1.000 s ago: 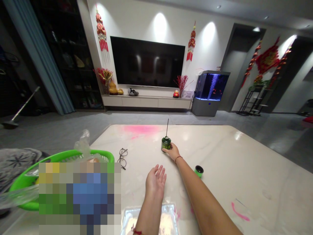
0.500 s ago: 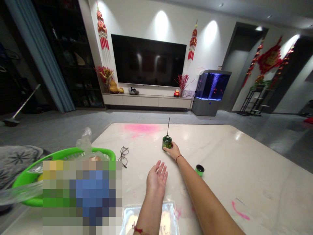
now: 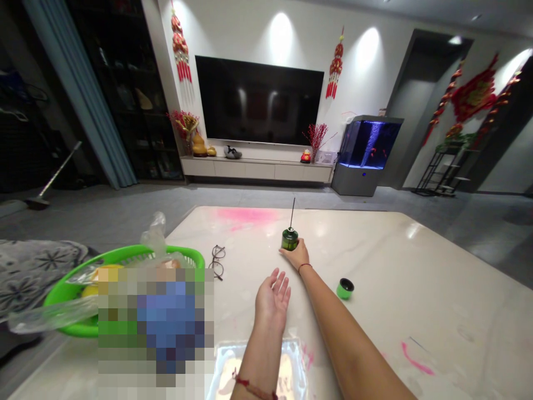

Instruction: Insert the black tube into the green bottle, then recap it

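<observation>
A small dark green glass bottle point(image 3: 290, 239) with a pale neck and one thin dark stick rising from it, like a reed diffuser, stands upright on the table. My right hand point(image 3: 297, 255) is curled around its lower right side, thumb across the front near its base; the far fingers are partly hidden. Nearer to me, my left hand point(image 3: 272, 294) is held palm up over the table, fingers stretched out, holding nothing. Right of my right forearm sits a green cap-like piece point(image 3: 345, 288) with a black hollow inside.
A green basket point(image 3: 56, 289) with plastic-wrapped items stands left, partly pixelated. Glasses point(image 3: 217, 262) lie beside it. Under my left forearm is a bright, pale translucent tray point(image 3: 303, 361). Pink stains point(image 3: 245, 214) mark the pale table point(image 3: 375, 244). A television and fish tank stand beyond.
The view has shifted slightly, moving the scene right in the picture. My right hand sits a little farther left against the bottle. My left hand keeps its open, palm-up pose.
</observation>
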Action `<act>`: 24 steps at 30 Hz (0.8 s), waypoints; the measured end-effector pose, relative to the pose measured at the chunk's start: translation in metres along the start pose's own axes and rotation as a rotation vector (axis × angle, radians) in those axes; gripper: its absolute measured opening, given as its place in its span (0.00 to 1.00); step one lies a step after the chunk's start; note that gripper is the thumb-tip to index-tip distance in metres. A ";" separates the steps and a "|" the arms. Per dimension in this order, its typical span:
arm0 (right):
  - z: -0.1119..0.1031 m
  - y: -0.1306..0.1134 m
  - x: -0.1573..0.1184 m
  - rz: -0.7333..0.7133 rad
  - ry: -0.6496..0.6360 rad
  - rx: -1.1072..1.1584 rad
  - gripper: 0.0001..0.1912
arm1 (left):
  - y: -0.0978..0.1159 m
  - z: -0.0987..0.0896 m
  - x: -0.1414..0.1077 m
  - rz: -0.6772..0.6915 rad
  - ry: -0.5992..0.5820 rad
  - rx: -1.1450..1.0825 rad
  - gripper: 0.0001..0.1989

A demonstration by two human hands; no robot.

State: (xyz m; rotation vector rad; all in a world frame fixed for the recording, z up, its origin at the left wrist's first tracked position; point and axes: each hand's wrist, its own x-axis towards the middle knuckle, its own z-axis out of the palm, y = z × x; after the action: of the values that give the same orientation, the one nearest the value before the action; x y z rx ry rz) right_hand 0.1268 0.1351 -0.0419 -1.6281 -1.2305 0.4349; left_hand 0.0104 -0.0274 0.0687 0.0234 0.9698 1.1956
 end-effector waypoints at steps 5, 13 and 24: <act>0.000 0.000 -0.003 -0.007 0.011 -0.072 0.32 | 0.000 -0.001 0.000 -0.001 0.005 -0.018 0.09; -0.001 0.000 -0.005 -0.056 0.019 -0.110 0.27 | 0.000 -0.001 0.001 -0.011 -0.016 -0.074 0.07; 0.000 0.000 -0.005 -0.080 0.023 -0.153 0.24 | 0.002 -0.001 -0.001 -0.007 -0.018 -0.113 0.10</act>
State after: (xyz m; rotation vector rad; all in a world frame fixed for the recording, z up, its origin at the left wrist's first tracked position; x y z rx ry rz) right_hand 0.1250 0.1306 -0.0430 -1.7011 -1.3335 0.2766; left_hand 0.0086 -0.0280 0.0698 -0.0584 0.8850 1.2402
